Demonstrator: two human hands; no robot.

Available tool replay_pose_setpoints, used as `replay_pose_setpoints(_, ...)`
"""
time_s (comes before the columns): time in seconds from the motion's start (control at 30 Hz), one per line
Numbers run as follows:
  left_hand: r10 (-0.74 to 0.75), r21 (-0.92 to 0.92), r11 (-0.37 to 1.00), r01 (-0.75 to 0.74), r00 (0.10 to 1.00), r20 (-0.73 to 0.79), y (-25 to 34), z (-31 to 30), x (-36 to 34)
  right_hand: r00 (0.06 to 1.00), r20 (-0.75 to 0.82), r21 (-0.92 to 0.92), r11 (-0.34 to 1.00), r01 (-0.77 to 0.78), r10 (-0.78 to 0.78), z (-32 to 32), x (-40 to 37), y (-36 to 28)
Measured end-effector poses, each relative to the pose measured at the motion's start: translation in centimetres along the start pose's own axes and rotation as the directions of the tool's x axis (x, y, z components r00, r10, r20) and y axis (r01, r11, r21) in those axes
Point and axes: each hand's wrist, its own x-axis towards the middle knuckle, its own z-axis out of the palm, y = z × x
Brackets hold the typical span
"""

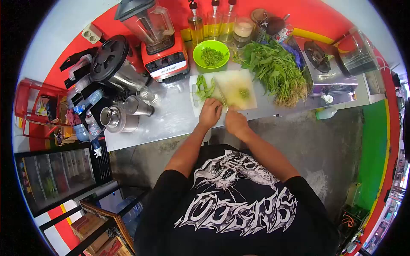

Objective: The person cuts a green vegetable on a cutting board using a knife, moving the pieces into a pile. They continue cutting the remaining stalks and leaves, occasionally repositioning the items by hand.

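Note:
My right hand (pixel 237 122) is closed around the handle of a kitchen knife (pixel 221 94), whose blade slants across the cutting board (pixel 237 81). Just left of the blade, my left hand (pixel 210 112) rests on the board's near edge, its fingers curled down over the end of some green leaves (pixel 205 87). The part under those fingers is hidden. A small heap of chopped greens (pixel 244 93) lies on the right half of the board. Behind the board, a lime-green bowl (pixel 197 55) holds more chopped greens (pixel 212 56).
A large bunch of leafy greens with roots (pixel 273 68) lies right of the board, beside a gas stove (pixel 331 81). To the left stand a red blender (pixel 165 62) and metal cups (pixel 139 105). Pump bottles (pixel 215 23) line the back wall.

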Motion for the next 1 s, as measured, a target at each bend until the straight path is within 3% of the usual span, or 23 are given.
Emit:
replay_pose_setpoints(0.07, -0.033, -0.005, 0.999, 0.033, 0.999, -0.008, 0.0, 0.2, -0.2, 0.999, 0.018, -0.051, 0.998, 0.035, -0.035, 0.4, -0.5, 0.3)
replay_pose_setpoints(0.23, -0.08, 0.0, 0.997, 0.08, 0.997, 0.0, 0.0, 0.2, -0.5, 0.995, -0.013, 0.07, 0.993, -0.094, 0.095, 0.6, -0.7, -0.6)
replay_pose_setpoints(0.37, -0.103, -0.027, 0.994, 0.103, 0.995, -0.002, 0.8, -0.3, -0.4, 0.999, 0.014, -0.008, 0.999, 0.042, -0.042, 0.0, -0.2, 0.3)
replay_pose_setpoints(0.5, -0.094, -0.004, 0.996, 0.094, 0.996, 0.008, 0.6, -0.1, -0.6, 0.997, 0.032, -0.013, 0.998, 0.068, -0.067, -0.2, -1.1, 0.1)
replay_pose_setpoints(0.63, -0.071, -0.011, 0.997, 0.071, 0.997, -0.039, 0.2, 0.2, -0.5, 0.997, -0.069, 0.002, 0.999, -0.042, 0.042, 1.2, -0.2, -0.3)
replay_pose_setpoints(0.77, -0.021, -0.021, 1.0, 0.02, 0.999, -0.05, 0.3, 0.1, -0.6, 0.995, -0.028, -0.013, 0.996, 0.092, -0.092, -0.6, -0.6, -0.2)
replay_pose_setpoints(0.93, -0.053, 0.0, 0.999, 0.053, 0.998, -0.018, 0.0, 0.1, -0.4, 0.999, -0.042, 0.008, 0.999, -0.032, 0.033, 0.9, -0.8, -0.5)
replay_pose_setpoints(1.0, -0.058, -0.023, 0.998, 0.058, 0.998, -0.009, -0.1, -0.1, -0.3, 0.999, -0.037, 0.002, 1.0, -0.003, 0.003, 1.0, 0.0, -0.4)
